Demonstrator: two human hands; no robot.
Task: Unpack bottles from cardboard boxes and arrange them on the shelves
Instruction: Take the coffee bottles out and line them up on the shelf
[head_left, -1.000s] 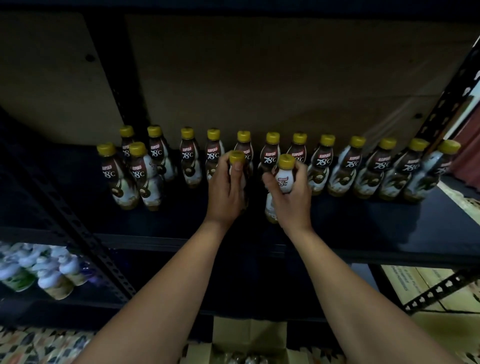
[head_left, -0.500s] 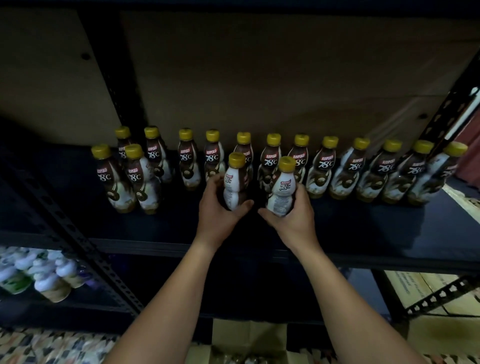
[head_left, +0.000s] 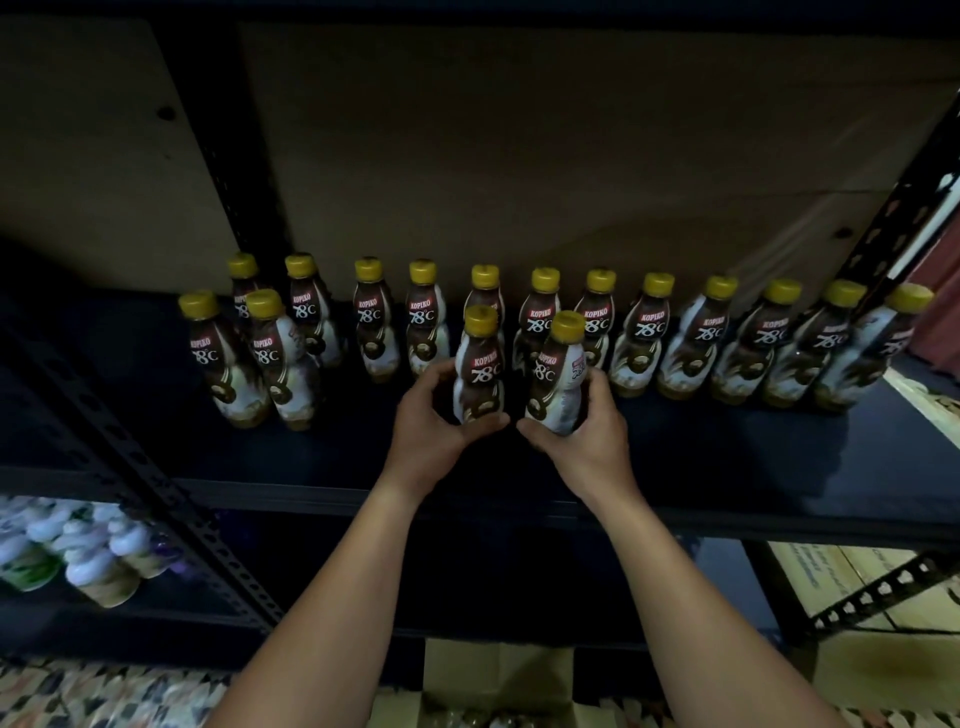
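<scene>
Two brown coffee bottles with yellow caps stand side by side on the dark shelf (head_left: 727, 457), in front of a back row of several like bottles (head_left: 644, 332). My left hand (head_left: 431, 436) grips the lower body of the left bottle (head_left: 480, 369), thumb across its front. Around the base of the right bottle (head_left: 558, 379), which leans slightly left, curls my right hand (head_left: 587, 441). Two more bottles (head_left: 249, 358) stand forward at the left end of the shelf.
An open cardboard box (head_left: 498, 680) sits on the floor below, between my forearms. White-capped bottles (head_left: 93, 556) fill the lower left shelf. Slotted black uprights (head_left: 156, 493) frame the shelf on both sides. A brown board backs the shelf.
Both hands slid down from the bottle caps to the lower bodies. The two bottles now stand on the shelf and have turned a little, labels facing me.
</scene>
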